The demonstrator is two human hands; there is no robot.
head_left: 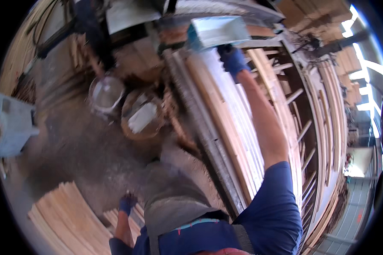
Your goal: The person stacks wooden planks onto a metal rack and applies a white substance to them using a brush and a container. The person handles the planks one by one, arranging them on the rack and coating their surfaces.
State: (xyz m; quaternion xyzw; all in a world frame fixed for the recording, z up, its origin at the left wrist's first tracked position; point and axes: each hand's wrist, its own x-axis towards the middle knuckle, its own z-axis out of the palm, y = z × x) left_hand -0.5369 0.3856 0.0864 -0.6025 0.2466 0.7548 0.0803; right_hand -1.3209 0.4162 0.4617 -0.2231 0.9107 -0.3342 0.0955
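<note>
My right hand [233, 61], in a dark blue glove, reaches far forward with its fingers closed at the near edge of a pale blue and white box-shaped container [220, 33]. The container is over the far end of a row of long wooden strips [204, 76]. Some strips beside it have a whitish, shiny surface [238, 123]. My left hand [127, 202], gloved in blue too, hangs low at my left side. It is by a short stack of boards [110, 216], and blur hides how its fingers lie.
A white bucket [92, 95] and a round tub [125, 127] with a pale block inside stand on the dusty floor, left of the bench. More boards [68, 212] lie at the lower left. A grey machine box [15, 123] is at far left. Slatted racks [304, 127] run along the right.
</note>
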